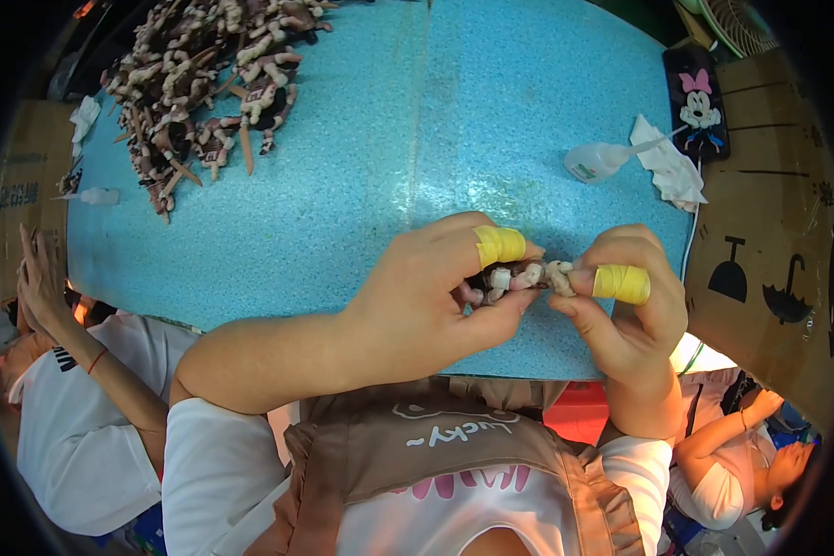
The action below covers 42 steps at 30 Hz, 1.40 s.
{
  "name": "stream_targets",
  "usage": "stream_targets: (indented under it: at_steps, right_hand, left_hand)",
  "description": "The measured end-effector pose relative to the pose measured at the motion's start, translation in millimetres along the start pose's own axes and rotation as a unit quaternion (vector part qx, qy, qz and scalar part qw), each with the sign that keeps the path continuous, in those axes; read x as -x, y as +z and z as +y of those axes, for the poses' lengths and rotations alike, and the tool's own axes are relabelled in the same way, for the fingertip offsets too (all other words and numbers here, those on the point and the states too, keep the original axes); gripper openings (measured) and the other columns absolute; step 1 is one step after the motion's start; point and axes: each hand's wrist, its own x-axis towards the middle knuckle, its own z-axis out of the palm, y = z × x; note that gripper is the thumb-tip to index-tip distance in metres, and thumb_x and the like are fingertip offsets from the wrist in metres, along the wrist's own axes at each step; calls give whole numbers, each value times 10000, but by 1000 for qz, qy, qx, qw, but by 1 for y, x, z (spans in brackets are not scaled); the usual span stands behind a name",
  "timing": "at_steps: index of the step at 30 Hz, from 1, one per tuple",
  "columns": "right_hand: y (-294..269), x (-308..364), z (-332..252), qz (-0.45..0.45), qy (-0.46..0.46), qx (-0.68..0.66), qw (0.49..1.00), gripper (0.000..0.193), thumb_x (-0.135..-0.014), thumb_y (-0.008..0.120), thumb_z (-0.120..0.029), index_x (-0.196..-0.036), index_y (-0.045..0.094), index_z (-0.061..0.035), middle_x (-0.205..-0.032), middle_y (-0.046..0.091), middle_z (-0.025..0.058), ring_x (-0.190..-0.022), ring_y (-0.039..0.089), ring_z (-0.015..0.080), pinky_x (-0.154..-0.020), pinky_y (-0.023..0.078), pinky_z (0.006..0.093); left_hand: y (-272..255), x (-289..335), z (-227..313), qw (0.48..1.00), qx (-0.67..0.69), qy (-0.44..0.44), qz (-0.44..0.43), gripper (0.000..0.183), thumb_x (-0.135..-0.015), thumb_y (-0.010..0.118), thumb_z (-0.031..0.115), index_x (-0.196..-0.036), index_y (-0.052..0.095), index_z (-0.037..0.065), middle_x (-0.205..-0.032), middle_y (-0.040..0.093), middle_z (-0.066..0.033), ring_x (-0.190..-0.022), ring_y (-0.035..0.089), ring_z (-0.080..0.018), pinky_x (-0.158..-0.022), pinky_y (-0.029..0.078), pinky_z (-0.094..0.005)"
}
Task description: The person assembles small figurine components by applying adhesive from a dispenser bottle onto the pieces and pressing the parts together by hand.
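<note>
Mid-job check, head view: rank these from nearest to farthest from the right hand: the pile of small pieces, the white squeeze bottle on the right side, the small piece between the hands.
1. Small piece: pinched at its right end by the right hand.
2. White squeeze bottle: upper right, just beyond that hand.
3. Pile of small pieces: upper left, clearly farthest.

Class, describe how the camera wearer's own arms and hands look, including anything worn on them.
The left hand and right hand each have a yellow wrap around one finger; neither is gloved. The forearms are uncovered below short white sleeves. No bracelet shows.
</note>
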Motion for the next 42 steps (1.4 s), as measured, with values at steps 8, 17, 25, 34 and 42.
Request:
stream_targets:
  at_steps: [8, 17, 25, 34, 42]
  right_hand:
    - [-7, 3, 2, -9, 21, -13, 1000, 263, -564, 769, -100, -768, 607, -64, -841, 580, 79, -736, 525, 246, -646, 410, 338]
    - [-1, 7, -5, 19, -112, 218, 969, 258, -539, 750, -134, -755, 618, -87, -851, 578, 39, -766, 542, 255, -624, 408, 355]
    - [0, 5, -3, -2, 23, -25, 999, 243, -593, 713, -56, -811, 606, -42, -898, 581, 114, -799, 561, 286, -697, 452, 367]
    - [10, 10, -6, -16, 82, -38, 996, 228, -596, 702, -16, -788, 580, -24, -898, 574, 126, -842, 565, 279, -722, 455, 339]
    - [15, 14, -1, -25, 99, -11, 995, 230, -606, 701, -28, -801, 579, -31, -906, 584, 115, -853, 568, 252, -727, 450, 309]
  left_hand:
    - [0, 0, 5, 998, -48, 32, -5, 343, -671, 686, 17, -1006, 613, 16, -800, 583, -68, -609, 535, -122, -497, 416, -218]
    - [-5, -4, 8, 998, 36, 16, -40, 366, -716, 619, 59, -1071, 548, 7, -994, 538, -125, -816, 541, -182, -666, 440, -269]
    - [-7, -5, 1, 992, -8, 111, -65, 348, -745, 577, 83, -1078, 525, -1, -1110, 496, -177, -912, 541, -244, -766, 446, -320]
    - [-4, -5, -4, 986, -37, 156, -56, 335, -705, 579, 20, -1036, 544, -17, -1101, 512, -195, -850, 583, -249, -725, 495, -316]
    - [3, -3, -3, 993, -56, 99, -41, 275, -745, 559, 10, -1019, 540, -17, -1049, 541, -160, -842, 581, -197, -700, 500, -301]
